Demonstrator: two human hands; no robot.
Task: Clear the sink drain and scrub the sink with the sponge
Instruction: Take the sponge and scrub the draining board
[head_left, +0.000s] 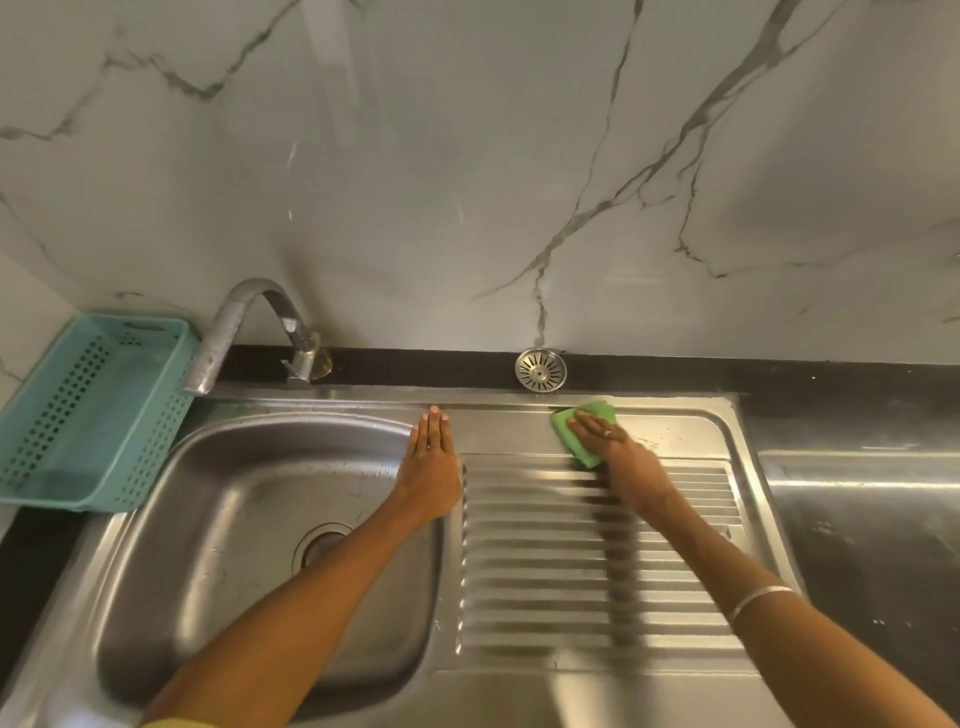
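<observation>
Left forearm (311, 597) partly hides drain (318, 540); left hand (430, 467) flat, right hand (613, 441) flat on half-covered sponge (565, 428).

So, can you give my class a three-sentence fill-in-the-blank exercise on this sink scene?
1. The right hand presses a ____ rectangular sponge on the ribbed steel drainboard.
2. The round metal drain strainer rests on the ____ ledge.
3. The teal perforated plastic basket sits ____ of the curved metal tap.
Missing words: green; black; left.
</observation>
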